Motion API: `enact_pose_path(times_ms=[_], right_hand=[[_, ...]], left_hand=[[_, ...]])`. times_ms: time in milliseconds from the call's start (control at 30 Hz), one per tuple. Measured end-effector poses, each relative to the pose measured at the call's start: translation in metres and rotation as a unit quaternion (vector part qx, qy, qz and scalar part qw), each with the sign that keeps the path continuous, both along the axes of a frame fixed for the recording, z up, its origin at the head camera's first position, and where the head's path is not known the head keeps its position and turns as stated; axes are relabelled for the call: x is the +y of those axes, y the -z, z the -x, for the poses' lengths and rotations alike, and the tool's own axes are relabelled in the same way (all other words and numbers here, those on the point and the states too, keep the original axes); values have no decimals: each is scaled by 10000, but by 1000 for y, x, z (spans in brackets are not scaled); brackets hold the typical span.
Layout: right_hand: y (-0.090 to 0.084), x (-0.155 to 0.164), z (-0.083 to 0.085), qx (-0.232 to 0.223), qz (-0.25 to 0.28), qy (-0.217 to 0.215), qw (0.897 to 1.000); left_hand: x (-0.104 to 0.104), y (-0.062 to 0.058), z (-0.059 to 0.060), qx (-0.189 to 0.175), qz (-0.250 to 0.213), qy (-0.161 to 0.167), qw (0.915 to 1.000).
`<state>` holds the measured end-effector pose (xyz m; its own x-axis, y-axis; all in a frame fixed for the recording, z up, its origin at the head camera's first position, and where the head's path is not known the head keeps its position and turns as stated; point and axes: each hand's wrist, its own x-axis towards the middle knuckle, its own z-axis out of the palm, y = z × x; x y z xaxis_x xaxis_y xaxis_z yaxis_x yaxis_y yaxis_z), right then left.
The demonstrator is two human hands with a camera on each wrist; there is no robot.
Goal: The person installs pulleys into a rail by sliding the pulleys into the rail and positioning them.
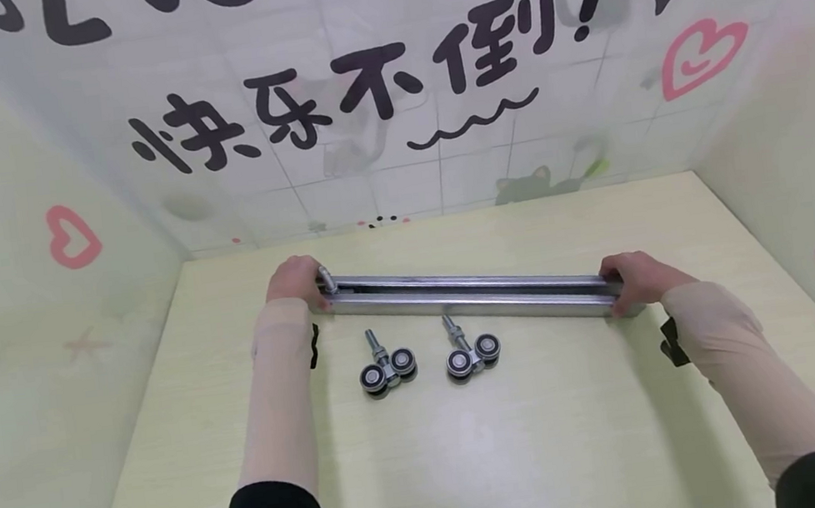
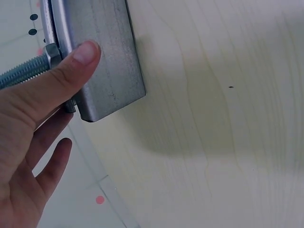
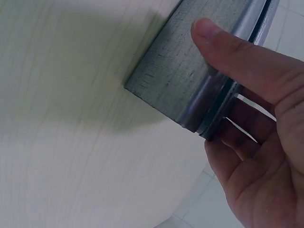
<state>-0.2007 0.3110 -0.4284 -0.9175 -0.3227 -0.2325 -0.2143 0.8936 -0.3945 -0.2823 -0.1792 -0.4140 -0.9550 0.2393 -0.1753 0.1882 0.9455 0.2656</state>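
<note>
A long grey metal track point(image 1: 468, 296) lies across the pale table point(image 1: 475, 447). My left hand point(image 1: 295, 281) grips its left end, thumb on the track's side point(image 2: 102, 61), other fingers behind it. A threaded bolt point(image 2: 23, 71) sticks out of that end beside the thumb. My right hand point(image 1: 637, 278) grips the right end, thumb pressed on the metal point(image 3: 185, 80), fingers behind it. Two roller assemblies, each with black wheels and an upright bolt, stand in front of the track: one on the left point(image 1: 387, 365), one on the right point(image 1: 472, 353).
Pale walls with black lettering and pink hearts point(image 1: 700, 53) close in the table at the back and both sides. The light wooden surface point(image 2: 213, 133) stretches toward me from the rollers.
</note>
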Motion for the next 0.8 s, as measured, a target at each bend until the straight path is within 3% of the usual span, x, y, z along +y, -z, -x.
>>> enact_pose_path(times_ms=[400,800], right_hand=[[-9,-5,2,-244,-222,-257,9991],[-28,-72,16,411,197,-845,9954]], left_hand=[[0,-2,-2,101,104,9,9999],[1,-2,-1,22,104,0,9999]])
